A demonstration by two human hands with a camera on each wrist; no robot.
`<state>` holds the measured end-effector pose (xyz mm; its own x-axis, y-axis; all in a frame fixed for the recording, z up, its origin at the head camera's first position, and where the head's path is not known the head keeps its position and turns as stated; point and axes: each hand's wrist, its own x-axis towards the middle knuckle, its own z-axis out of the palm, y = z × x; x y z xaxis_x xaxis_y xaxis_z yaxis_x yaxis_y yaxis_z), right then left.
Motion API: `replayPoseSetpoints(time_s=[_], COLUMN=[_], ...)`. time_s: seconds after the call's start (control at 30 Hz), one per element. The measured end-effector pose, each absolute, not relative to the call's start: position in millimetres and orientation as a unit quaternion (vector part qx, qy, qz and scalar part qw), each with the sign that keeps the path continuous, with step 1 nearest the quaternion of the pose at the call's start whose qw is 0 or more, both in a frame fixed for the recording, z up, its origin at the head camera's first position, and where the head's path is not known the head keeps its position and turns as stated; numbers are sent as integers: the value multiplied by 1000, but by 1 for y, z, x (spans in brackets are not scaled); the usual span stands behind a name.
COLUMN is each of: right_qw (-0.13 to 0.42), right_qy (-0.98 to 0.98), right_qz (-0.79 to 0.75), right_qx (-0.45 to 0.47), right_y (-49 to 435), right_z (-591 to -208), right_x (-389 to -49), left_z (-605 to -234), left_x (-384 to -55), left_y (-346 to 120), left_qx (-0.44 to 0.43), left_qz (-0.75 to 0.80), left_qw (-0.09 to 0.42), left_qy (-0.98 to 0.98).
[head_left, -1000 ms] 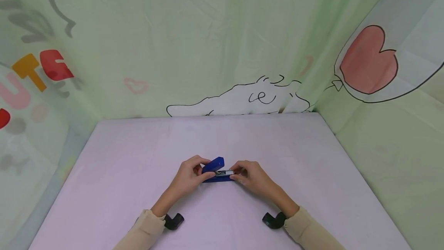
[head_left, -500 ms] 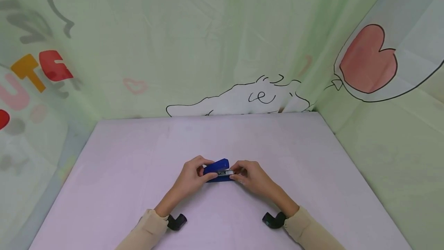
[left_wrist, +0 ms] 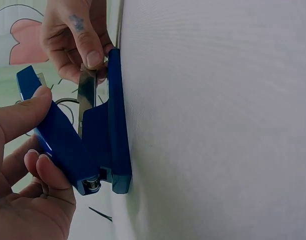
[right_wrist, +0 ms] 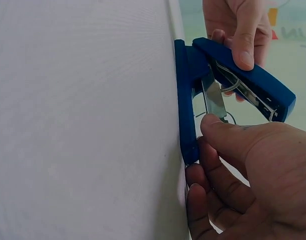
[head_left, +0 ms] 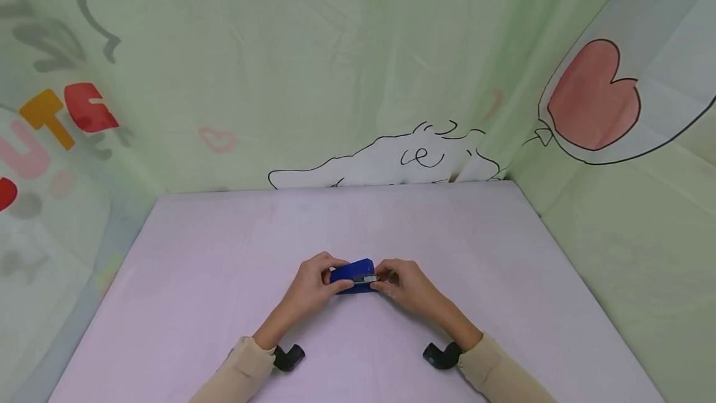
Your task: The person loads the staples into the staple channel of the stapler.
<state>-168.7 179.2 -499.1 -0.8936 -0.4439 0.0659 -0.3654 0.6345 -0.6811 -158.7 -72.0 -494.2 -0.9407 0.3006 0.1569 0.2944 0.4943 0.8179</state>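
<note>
A blue stapler (head_left: 353,270) stands on the table between my hands, its top cover (left_wrist: 60,135) raised at an angle over the base (left_wrist: 119,125). Thumb and fingers of my left hand (head_left: 312,286) grip that cover from both sides. My right hand (head_left: 407,283) pinches the front end, its thumb at the tip of the metal staple magazine (right_wrist: 213,97) and the fingers by the base's front. A curved metal piece spans from the magazine to the cover in the right wrist view. The magazine's tip is hidden by the right thumb and fingers.
The table (head_left: 252,222) has a pale lilac cover. Printed cloth curtains (head_left: 313,67) rise behind it and on both sides. Black wrist devices (head_left: 289,358) jut inward from both sleeves.
The stapler's cover has come down toward the magazine and its front end has shifted right. My left hand moved slightly right with it, while the right hand kept its place.
</note>
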Motion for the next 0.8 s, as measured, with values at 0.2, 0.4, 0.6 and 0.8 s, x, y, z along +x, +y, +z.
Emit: replayPoseSetpoints(time_s=[0.2, 0.4, 0.6, 0.8], right_qw=[54, 54, 48, 53], right_qy=[903, 903, 905, 905], right_qz=[-362, -362, -361, -363], right_qx=[-225, -226, -221, -216], right_y=[179, 180, 179, 179], right_z=[-500, -500, -499, -500], right_x=[-169, -169, -169, -168], left_z=[-494, -494, -494, -493], left_x=[-159, -159, -160, -159], left_y=[-71, -70, -67, -66], left_qx=[183, 184, 189, 190], left_qz=[464, 459, 453, 449], left_qw=[3, 5, 1, 0], left_qy=[867, 869, 871, 873])
